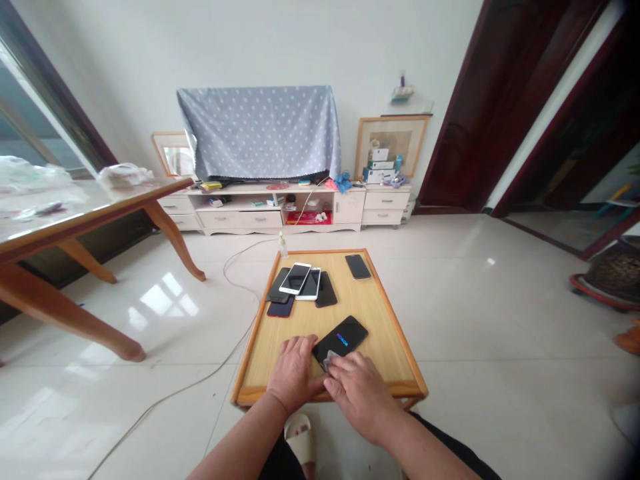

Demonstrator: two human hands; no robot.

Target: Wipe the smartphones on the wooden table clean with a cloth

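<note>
A black smartphone (351, 331) lies slanted near the front of the small wooden table (380, 347), its screen lit with a coloured HONOR logo. My left hand (295, 365) grips its left edge and near corner, fingertips at the side and thumb by the lower end. Pinched in my right hand (361, 390) is a small grey cloth (330, 359), pressed on the lower part of the screen. Farther back on the left, white phones (295, 278) overlap several dark phones (327, 290). Another dark phone (357, 267) rests alone at the far right.
A clear bottle (283, 245) stands at the table's far left corner. A cable (200, 380) runs over the tiled floor on the left. A larger wooden table (165, 193) is at the left, and a white TV cabinet (240, 219) lines the wall. My slippered foot (300, 440) is below.
</note>
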